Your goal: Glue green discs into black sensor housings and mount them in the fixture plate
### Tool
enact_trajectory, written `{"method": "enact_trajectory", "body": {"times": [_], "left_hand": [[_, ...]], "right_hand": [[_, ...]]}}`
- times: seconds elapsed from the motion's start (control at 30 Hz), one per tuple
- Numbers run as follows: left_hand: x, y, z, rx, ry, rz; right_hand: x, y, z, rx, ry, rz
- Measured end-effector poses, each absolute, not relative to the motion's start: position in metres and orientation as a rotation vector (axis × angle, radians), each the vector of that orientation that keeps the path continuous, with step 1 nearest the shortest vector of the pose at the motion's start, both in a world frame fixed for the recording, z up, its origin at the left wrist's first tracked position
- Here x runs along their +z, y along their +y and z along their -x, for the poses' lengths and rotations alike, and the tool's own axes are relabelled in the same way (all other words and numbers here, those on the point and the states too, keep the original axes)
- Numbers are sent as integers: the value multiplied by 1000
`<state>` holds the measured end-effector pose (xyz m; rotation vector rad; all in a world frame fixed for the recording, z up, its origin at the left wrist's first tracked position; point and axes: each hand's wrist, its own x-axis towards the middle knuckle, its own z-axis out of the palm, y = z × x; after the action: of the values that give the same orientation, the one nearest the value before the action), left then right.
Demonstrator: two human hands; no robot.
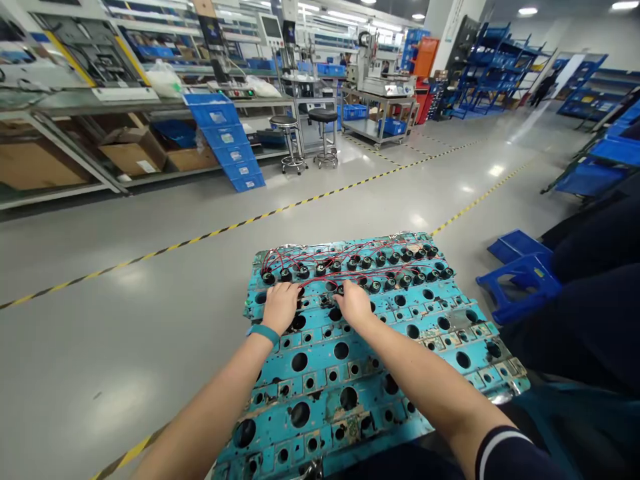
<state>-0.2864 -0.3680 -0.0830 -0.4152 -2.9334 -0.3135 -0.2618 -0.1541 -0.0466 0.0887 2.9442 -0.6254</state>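
A turquoise board (pixel 320 367) with rows of round holes lies in front of me, its paint worn in places. Black round parts (pixel 321 269) with thin red wires (pixel 333 257) sit in two rows of holes along the far side. Over the left part of the near row, my left hand (pixel 281 307) is closed, with a red wire running at its fingertips. My right hand (pixel 355 301) pinches a black round part (pixel 341 290) low over the same row. Its fingertips partly cover that part, so I cannot tell whether it is seated in a hole.
A blue plastic stool (pixel 520 283) and a blue bin (pixel 517 245) stand right of the board, beside dark-clothed legs (pixel 575 300). Yellow-black tape (pixel 220 231) crosses the grey floor. Workbenches, stacked blue crates (pixel 227 140) and black-seated stools (pixel 284 123) are farther back.
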Motion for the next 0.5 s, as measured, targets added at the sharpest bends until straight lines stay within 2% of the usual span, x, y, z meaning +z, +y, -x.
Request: {"method": "enact_trajectory", "body": {"times": [0.23,0.5], "left_hand": [[-88,-357,294,-161,-3005,324],[-81,-382,298,-188,-2963,238]], "right_hand": [[-43,-159,263,-451,2949,-151],[-51,-159,264,-453,2954,-145]]}}
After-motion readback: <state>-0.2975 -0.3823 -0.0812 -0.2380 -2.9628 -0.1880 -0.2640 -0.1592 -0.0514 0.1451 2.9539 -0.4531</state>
